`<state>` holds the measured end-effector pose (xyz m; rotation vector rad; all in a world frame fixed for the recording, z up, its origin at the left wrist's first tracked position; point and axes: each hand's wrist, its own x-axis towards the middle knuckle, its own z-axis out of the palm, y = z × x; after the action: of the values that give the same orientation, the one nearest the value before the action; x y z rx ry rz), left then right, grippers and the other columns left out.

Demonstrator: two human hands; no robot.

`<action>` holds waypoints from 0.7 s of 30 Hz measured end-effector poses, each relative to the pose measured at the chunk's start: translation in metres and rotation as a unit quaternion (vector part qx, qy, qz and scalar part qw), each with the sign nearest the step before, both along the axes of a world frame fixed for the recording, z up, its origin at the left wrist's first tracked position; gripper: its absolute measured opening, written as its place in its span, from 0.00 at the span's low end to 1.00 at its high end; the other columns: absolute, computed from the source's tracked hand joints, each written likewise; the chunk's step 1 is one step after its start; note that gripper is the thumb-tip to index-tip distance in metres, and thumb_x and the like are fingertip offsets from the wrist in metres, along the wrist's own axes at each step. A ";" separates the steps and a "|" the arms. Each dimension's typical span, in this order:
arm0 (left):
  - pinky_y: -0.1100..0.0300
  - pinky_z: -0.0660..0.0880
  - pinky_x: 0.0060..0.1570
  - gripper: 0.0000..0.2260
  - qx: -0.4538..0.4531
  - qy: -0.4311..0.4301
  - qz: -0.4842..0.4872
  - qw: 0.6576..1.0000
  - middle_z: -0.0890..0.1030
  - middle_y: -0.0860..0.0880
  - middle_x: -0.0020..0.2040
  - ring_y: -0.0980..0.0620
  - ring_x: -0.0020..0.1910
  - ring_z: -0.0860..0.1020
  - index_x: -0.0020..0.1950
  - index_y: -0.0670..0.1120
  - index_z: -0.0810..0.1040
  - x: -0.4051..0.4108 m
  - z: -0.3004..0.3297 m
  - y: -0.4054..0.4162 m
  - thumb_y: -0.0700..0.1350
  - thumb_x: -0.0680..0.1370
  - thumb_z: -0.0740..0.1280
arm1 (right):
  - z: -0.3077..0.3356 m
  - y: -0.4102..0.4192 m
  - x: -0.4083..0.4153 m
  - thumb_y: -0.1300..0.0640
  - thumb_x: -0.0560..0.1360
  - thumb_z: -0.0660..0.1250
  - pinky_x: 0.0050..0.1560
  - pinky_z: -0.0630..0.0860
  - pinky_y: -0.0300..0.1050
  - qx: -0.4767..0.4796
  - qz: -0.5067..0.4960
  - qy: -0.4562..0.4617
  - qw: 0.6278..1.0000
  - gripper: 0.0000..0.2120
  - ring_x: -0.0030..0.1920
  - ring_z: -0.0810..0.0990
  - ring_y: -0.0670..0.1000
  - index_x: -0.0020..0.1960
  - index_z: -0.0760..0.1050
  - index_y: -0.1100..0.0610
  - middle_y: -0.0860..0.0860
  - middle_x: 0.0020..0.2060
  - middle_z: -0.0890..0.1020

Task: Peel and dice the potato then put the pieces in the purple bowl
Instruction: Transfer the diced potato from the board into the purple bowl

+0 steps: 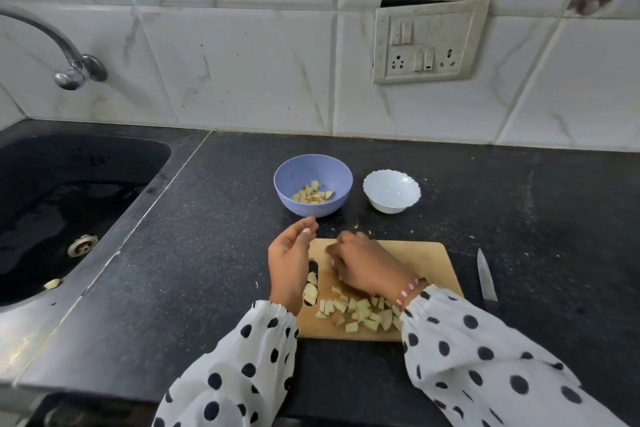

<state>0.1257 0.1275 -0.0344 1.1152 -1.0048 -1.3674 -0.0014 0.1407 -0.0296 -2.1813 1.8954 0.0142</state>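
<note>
The right hand [360,265] curls over potato pieces [363,314] on the board [426,260]; whether it grips any is unclear. Left hand [289,267] relaxed, empty. Pieces could spill short of the purple bowl [313,184] just beyond.

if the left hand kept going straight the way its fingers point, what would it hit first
Probably the purple plastic bowl holding potato pieces: the left hand points its open fingers away from the person, fingertips just short of the bowl's near wall. Depth and height are unclear from one view.

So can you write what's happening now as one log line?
stage: moving dice | purple bowl: some pieces | cutting board: more dice | right hand: gathering | left hand: open | knife: down
</note>
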 end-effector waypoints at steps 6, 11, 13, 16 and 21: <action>0.65 0.72 0.50 0.11 0.006 -0.046 -0.035 0.998 0.81 0.51 0.48 0.53 0.53 0.78 0.47 0.51 0.79 0.003 -0.021 0.016 0.38 0.79 0.60 | -0.004 0.032 -0.037 0.58 0.78 0.59 0.60 0.71 0.44 -0.027 -0.020 -0.176 0.984 0.15 0.58 0.73 0.46 0.64 0.75 0.50 0.45 0.55 0.75; 0.65 0.72 0.52 0.10 -0.037 -0.077 -0.074 0.994 0.80 0.53 0.53 0.59 0.54 0.77 0.52 0.49 0.79 -0.011 -0.027 0.028 0.42 0.80 0.58 | -0.004 0.070 -0.054 0.59 0.78 0.61 0.61 0.67 0.38 -0.154 -0.213 -0.311 0.914 0.15 0.60 0.73 0.46 0.65 0.74 0.53 0.45 0.56 0.74; 0.59 0.73 0.55 0.12 -0.035 -0.063 -0.082 0.994 0.79 0.52 0.55 0.59 0.55 0.76 0.56 0.47 0.78 -0.017 -0.030 0.030 0.45 0.81 0.56 | -0.014 0.085 -0.047 0.56 0.79 0.59 0.61 0.64 0.36 -0.167 -0.292 -0.277 0.900 0.18 0.64 0.69 0.47 0.68 0.69 0.55 0.48 0.61 0.72; 0.61 0.71 0.58 0.15 -0.042 -0.064 -0.073 0.994 0.78 0.51 0.57 0.58 0.58 0.75 0.60 0.45 0.76 -0.025 -0.035 0.035 0.47 0.81 0.54 | -0.029 0.093 -0.024 0.54 0.80 0.56 0.63 0.59 0.35 -0.154 -0.308 -0.226 0.911 0.21 0.68 0.63 0.47 0.72 0.62 0.56 0.49 0.66 0.68; 0.64 0.69 0.59 0.17 -0.062 -0.070 -0.069 0.993 0.78 0.51 0.58 0.56 0.59 0.74 0.61 0.44 0.75 -0.035 -0.035 0.039 0.48 0.82 0.51 | -0.035 0.072 0.000 0.54 0.81 0.55 0.73 0.55 0.47 -0.157 -0.296 -0.246 0.909 0.22 0.72 0.58 0.50 0.73 0.60 0.58 0.51 0.70 0.66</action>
<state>0.0905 0.1666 -0.0697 1.0764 -1.2711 -1.3305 -0.0012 0.2130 -0.0646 -1.4561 2.2413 -0.9125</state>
